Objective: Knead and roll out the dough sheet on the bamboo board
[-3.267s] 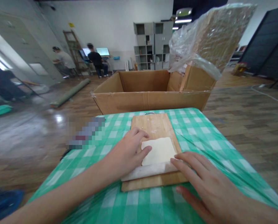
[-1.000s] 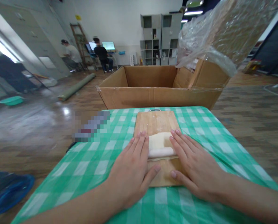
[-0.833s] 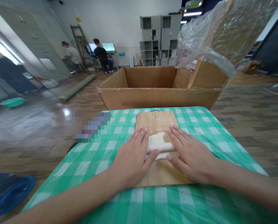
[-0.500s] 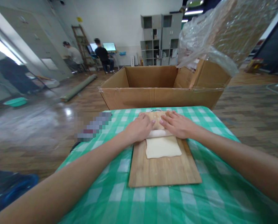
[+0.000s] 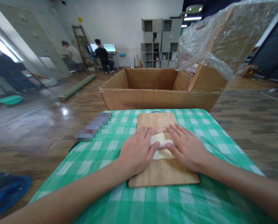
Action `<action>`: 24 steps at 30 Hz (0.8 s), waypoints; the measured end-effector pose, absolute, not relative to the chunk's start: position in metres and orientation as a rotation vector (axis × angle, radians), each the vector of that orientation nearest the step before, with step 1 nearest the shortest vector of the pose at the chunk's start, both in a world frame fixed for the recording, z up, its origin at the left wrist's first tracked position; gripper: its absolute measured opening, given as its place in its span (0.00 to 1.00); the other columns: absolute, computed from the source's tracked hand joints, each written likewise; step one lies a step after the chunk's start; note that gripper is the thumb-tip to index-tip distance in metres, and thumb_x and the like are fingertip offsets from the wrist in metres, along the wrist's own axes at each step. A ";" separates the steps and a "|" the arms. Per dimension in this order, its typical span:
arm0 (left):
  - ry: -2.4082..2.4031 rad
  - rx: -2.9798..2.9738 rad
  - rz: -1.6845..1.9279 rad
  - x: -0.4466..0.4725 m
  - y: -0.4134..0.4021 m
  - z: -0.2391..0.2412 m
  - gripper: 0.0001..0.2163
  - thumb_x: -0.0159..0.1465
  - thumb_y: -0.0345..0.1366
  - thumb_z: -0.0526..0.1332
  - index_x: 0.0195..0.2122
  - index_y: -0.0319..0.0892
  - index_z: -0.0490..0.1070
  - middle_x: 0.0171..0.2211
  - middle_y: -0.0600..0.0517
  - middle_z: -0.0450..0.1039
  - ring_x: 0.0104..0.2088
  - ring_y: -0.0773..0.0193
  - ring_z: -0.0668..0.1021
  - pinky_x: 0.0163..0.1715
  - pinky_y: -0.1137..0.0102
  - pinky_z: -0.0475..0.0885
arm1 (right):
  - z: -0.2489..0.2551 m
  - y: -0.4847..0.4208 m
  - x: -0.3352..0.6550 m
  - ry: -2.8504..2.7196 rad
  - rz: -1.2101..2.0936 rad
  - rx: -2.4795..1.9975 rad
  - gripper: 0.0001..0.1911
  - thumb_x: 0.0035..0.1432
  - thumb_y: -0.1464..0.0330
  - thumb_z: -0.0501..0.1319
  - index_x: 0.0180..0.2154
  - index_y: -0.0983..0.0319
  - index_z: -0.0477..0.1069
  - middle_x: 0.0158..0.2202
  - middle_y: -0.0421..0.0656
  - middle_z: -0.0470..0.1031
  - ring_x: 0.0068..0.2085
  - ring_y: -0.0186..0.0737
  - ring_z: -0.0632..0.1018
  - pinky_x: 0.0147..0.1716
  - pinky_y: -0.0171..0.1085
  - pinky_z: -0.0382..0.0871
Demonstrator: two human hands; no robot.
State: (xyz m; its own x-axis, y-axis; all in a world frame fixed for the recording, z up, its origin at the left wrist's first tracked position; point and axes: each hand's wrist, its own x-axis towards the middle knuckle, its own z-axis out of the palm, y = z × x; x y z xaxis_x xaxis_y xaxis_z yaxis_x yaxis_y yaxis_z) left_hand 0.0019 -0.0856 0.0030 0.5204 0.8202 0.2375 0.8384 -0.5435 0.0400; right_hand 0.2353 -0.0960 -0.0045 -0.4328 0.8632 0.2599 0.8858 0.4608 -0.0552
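A wooden cutting board (image 5: 163, 174) lies on the green checked tablecloth (image 5: 101, 155). On it is a flat sheet of pale dough (image 5: 163, 154). A thin white rolling pin (image 5: 161, 144) lies across the dough. My left hand (image 5: 137, 149) rests flat on the pin's left end, fingers stretched forward. On the pin's right end my right hand (image 5: 187, 146) lies flat in the same way. Only the pin's short middle part shows between my thumbs.
A large open cardboard box (image 5: 157, 93) stands just beyond the table's far edge, with crumpled clear plastic (image 5: 213, 40) over its right flap. A blurred object (image 5: 93, 126) lies at the table's left corner. People sit at screens (image 5: 103, 56) far back.
Half a second ago both hands had rolled the pin to the far end of the board. They have since drawn it back toward me onto the middle of the dough.
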 end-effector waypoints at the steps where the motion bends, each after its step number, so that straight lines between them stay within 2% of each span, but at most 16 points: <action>1: -1.463 -2.673 -0.350 0.002 -0.086 0.003 0.30 0.77 0.50 0.41 0.69 0.32 0.58 0.68 0.36 0.63 0.70 0.47 0.64 0.67 0.55 0.61 | -0.005 -0.098 0.235 -2.456 -0.137 -1.504 0.39 0.74 0.48 0.41 0.69 0.70 0.61 0.70 0.58 0.62 0.72 0.58 0.60 0.69 0.57 0.56; 6: -1.513 -2.666 -0.306 0.006 -0.054 0.007 0.30 0.77 0.53 0.39 0.64 0.34 0.64 0.64 0.35 0.68 0.67 0.45 0.68 0.64 0.53 0.63 | 0.000 -0.061 0.232 -2.465 -0.108 -1.562 0.36 0.74 0.47 0.40 0.63 0.62 0.70 0.67 0.54 0.69 0.70 0.60 0.63 0.65 0.59 0.60; 9: -1.511 -2.702 -0.233 0.008 -0.022 0.009 0.30 0.76 0.54 0.40 0.58 0.36 0.69 0.58 0.36 0.73 0.62 0.44 0.72 0.60 0.53 0.66 | 0.001 -0.027 0.232 -2.499 -0.116 -1.553 0.35 0.74 0.46 0.42 0.60 0.61 0.72 0.64 0.55 0.71 0.69 0.61 0.64 0.64 0.59 0.61; 12: -1.374 -2.797 -0.078 0.007 0.006 0.007 0.25 0.77 0.50 0.43 0.58 0.39 0.71 0.55 0.37 0.74 0.60 0.45 0.72 0.58 0.53 0.66 | -0.001 0.000 0.235 -2.617 -0.129 -1.447 0.29 0.74 0.50 0.45 0.59 0.59 0.72 0.61 0.54 0.73 0.65 0.60 0.68 0.61 0.59 0.63; 16: -1.341 -2.821 -0.001 0.008 0.024 0.005 0.18 0.76 0.42 0.48 0.57 0.42 0.73 0.55 0.39 0.74 0.57 0.47 0.73 0.58 0.53 0.65 | -0.001 0.016 0.237 -2.776 -0.224 -1.370 0.22 0.75 0.59 0.47 0.58 0.56 0.73 0.61 0.52 0.73 0.60 0.61 0.72 0.57 0.59 0.66; 19: -1.423 -2.779 -0.038 0.008 0.016 0.010 0.19 0.77 0.42 0.47 0.54 0.41 0.74 0.53 0.38 0.74 0.56 0.46 0.73 0.57 0.53 0.66 | 0.002 0.011 0.236 -2.768 -0.241 -1.380 0.23 0.75 0.59 0.46 0.58 0.58 0.74 0.60 0.53 0.74 0.60 0.61 0.72 0.57 0.59 0.66; 24: -1.378 -2.712 -0.168 0.009 -0.031 0.014 0.26 0.77 0.49 0.41 0.57 0.40 0.72 0.54 0.37 0.74 0.60 0.43 0.72 0.58 0.50 0.66 | 0.004 -0.034 0.230 -2.519 -0.135 -1.517 0.32 0.75 0.50 0.41 0.58 0.62 0.73 0.59 0.55 0.76 0.65 0.59 0.70 0.62 0.57 0.64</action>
State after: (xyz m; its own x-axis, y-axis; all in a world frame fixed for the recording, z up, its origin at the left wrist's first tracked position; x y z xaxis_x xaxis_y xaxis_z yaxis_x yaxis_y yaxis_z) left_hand 0.0088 -0.0312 0.0136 0.5855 0.7984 0.1406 0.8088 -0.5871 -0.0346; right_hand 0.2299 -0.0343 0.0036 -0.4546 0.8644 0.2150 0.8824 0.4699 -0.0236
